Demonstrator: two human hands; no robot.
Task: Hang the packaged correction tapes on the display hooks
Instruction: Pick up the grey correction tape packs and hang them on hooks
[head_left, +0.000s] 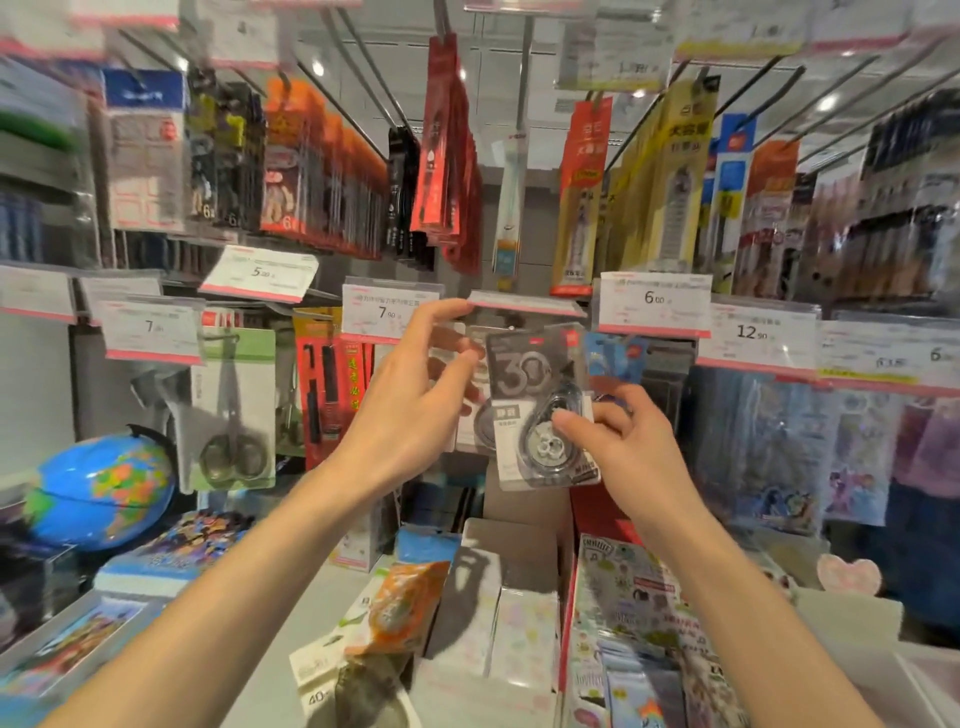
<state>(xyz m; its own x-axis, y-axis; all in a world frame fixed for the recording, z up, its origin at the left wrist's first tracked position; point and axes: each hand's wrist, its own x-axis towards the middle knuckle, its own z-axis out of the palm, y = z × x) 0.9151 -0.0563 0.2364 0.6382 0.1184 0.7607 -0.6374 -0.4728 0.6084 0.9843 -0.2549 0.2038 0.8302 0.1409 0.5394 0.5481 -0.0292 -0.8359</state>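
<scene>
A grey packaged correction tape (535, 400) marked "30" is held up in front of the middle display row. My right hand (618, 441) grips its lower right part, thumb on the clear blister. My left hand (415, 395) is raised to the pack's left, its fingertips lifting the flipped-up price tag (524, 304) at the end of the hook. Another similar grey pack (470, 415) hangs behind the held one, mostly hidden by my left hand. The hook itself is hard to make out behind the tag.
Price tags (654, 304) line the hook ends left and right. Packaged scissors (234, 410) hang at the left, a globe (98, 491) stands below them. More correction tape packs (384, 618) lie on the shelf below among sticker packs (639, 597) and boxes.
</scene>
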